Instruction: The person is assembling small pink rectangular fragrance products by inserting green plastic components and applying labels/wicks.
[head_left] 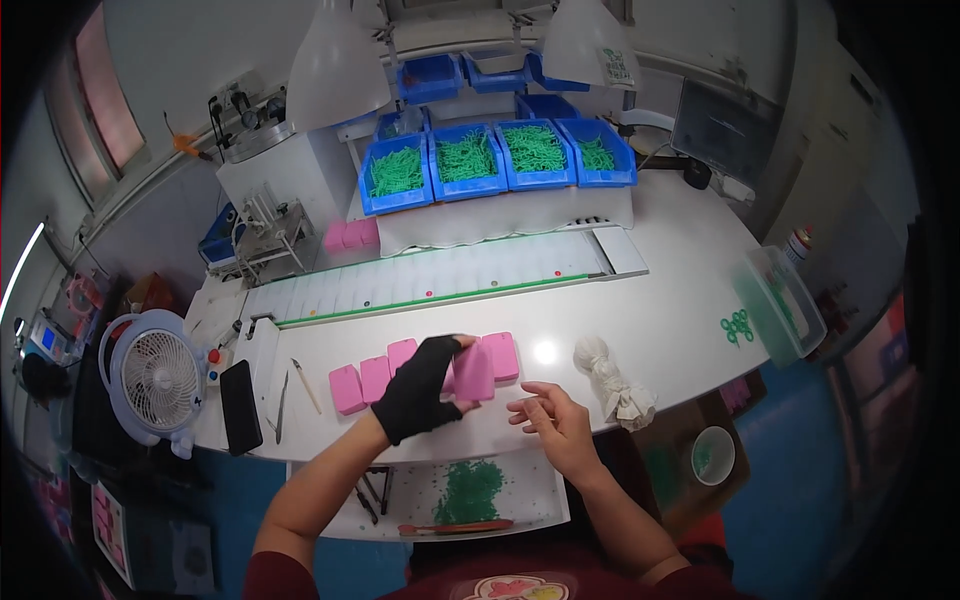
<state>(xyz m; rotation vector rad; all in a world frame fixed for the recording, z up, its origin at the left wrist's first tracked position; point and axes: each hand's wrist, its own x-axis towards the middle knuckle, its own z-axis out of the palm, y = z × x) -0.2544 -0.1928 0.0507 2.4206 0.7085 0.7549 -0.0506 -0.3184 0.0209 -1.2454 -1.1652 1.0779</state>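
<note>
The white worktop (690, 235) is spreading across the view, with a long, green-edged white track (400, 285) lying along its middle and blue bins (468, 188) of green pieces standing behind. Below the front edge, an open drawer (540, 500) is holding loose green bits (470, 490). The left grip (415, 390), in a black fingerless glove, is closing around a pink block (475, 372), its fingers resting at the far end and its thumb at the near end. The bare right grip (558, 428) is hovering just beside it, fingers loosely curled and parted, holding nothing that is showing. The held block is sitting over the front of the worktop, in front of a row of similar pink pieces (375, 380); whether it is touching the surface, I cannot tell. Its long axis is running roughly from the person's body toward the bins, with one broad face turning up toward the camera. Judging by its looks, it is probably going to be handling as light and fairly stiff, its smooth sides perhaps being a little slippery; its two short ends or opposite narrow edges are offering the surest hold. Smaller still, a slim pointed tool (307, 386) is lying to the left.
</note>
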